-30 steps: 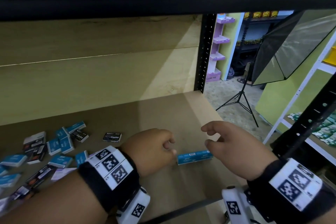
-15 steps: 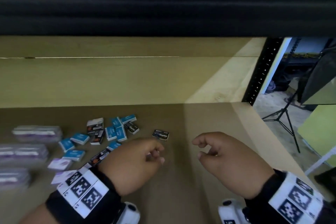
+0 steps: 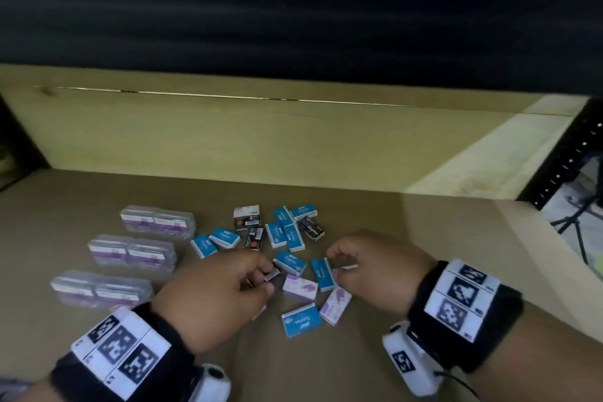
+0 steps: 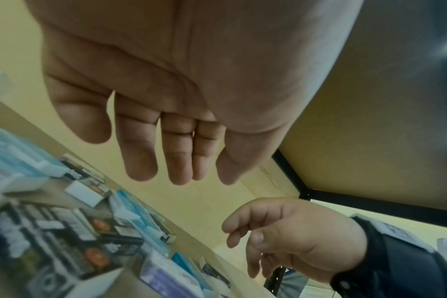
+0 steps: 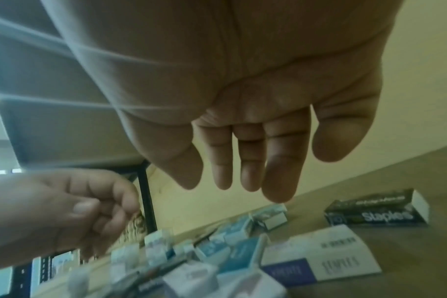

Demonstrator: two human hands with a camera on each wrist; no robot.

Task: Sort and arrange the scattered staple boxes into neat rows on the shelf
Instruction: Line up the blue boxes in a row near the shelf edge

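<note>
Small staple boxes lie scattered on the brown shelf board [image 3: 424, 238]: blue ones [image 3: 287, 235], black ones [image 3: 311, 228] and white-purple ones [image 3: 300, 285]. My left hand [image 3: 266, 277] hovers over the near side of the pile, fingertips at a small dark box [image 3: 272, 275]. In the left wrist view the left hand [image 4: 181, 177] shows relaxed fingers with nothing in them. My right hand [image 3: 332, 258] hangs loosely curled over a blue box [image 3: 323, 274]. The right wrist view shows the right hand [image 5: 237, 187] empty above a black "Staples" box [image 5: 378, 213].
Three rows of clear plastic cases [image 3: 132, 253] with purple labels stand at the left. A pale wooden back board [image 3: 293, 140] closes the shelf behind. A black perforated upright [image 3: 567, 153] marks the right end, with a tripod [image 3: 574, 225] beyond it.
The view has swung left from the shelf's right end. Both hands moved left from the bare board to over the scattered pile; the blue box seen a second ago is out of view.
</note>
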